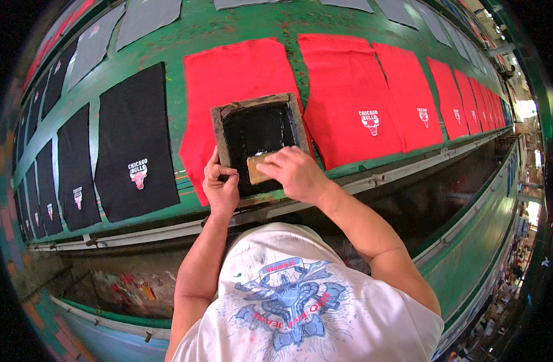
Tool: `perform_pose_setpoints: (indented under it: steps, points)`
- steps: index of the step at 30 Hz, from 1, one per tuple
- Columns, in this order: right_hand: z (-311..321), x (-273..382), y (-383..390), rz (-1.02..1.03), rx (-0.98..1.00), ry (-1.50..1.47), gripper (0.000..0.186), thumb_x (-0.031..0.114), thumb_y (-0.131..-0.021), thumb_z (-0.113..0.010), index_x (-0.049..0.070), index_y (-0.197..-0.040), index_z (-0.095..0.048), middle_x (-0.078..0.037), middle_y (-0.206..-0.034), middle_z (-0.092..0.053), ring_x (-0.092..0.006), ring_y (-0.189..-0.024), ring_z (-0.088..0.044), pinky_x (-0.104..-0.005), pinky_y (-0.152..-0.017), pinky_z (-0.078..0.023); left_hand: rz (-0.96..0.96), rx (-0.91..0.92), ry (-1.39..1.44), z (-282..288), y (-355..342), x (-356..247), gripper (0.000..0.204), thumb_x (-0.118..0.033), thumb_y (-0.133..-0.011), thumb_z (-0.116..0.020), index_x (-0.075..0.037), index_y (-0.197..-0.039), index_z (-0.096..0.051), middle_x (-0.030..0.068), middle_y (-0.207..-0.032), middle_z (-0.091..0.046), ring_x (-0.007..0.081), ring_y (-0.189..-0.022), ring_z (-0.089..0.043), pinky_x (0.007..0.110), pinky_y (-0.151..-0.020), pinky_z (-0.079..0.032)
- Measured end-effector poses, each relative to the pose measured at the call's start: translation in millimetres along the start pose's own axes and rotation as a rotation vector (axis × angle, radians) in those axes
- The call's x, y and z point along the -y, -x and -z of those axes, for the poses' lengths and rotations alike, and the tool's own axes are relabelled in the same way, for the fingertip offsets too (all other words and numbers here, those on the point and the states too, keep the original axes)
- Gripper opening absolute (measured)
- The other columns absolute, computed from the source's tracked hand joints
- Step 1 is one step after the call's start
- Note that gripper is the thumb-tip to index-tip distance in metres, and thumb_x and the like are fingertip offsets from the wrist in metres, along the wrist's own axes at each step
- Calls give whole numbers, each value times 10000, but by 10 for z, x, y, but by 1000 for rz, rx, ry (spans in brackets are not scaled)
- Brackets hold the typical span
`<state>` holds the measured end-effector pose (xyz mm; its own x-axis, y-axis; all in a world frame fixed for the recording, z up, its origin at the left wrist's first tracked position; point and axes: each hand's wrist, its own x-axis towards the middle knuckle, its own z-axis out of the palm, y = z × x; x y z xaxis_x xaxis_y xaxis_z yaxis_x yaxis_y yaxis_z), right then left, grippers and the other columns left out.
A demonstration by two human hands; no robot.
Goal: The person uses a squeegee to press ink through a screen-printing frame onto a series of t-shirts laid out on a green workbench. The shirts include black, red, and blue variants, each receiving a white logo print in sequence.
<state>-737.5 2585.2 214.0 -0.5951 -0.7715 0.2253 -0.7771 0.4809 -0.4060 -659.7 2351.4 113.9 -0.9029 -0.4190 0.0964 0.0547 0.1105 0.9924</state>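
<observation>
Red cloth lies flat under a wooden frame. Left grip pinches the frame's edge, likely steadying it; right grip pinches a tan scraper.

There are two hands, one wooden frame and one tan block. One green desk carries at least six red cloths toward three o'clock, at least six black cloths toward nine, at least six grey cloths around twelve.
</observation>
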Motion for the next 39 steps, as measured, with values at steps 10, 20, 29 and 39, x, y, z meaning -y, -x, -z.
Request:
perform_pose_setpoints:
  steps: [10,20,29,39]
  points:
    - [112,314,469,-63,121,-207,475,196,-885,-844,115,-1350,-784,-108,-1366,-702,-335,-1290,-637,-489,-1139,-511,-19,24,-74,13,-20,-31,162,114,-796,-694,-41,-842,-694,255,-1650,-590,345,-1519,-567,428,-1259,-404]
    - [31,-66,993,-680,-229,-807,798,247,-932,-862,49,-1640,-554,-237,-1659,-547,-403,-1570,-478,-503,-1332,-338,-220,-4,-183,-26,81,-482,233,163,-759,-702,-50,-853,-695,285,-1658,-569,392,-1519,-558,446,-1238,-435]
    - [-10,227,762,-227,-257,-1152,705,331,-996,-816,37,-1604,-617,-240,-1772,-361,-358,-1672,-306,-497,-1375,-180,-234,-118,-212,658,177,-1148,259,233,-829,-629,12,-953,-685,281,-1679,-541,356,-1544,-555,426,-1230,-453]
    - [-76,802,268,19,14,-1215,734,108,-908,-847,140,-1608,-626,-278,-1795,-307,-440,-1703,-251,-538,-1387,-190,-109,-378,-322,1688,929,-1495,169,-97,-1111,-711,13,-983,-715,274,-1636,-587,239,-1410,-620,358,-1109,-495]
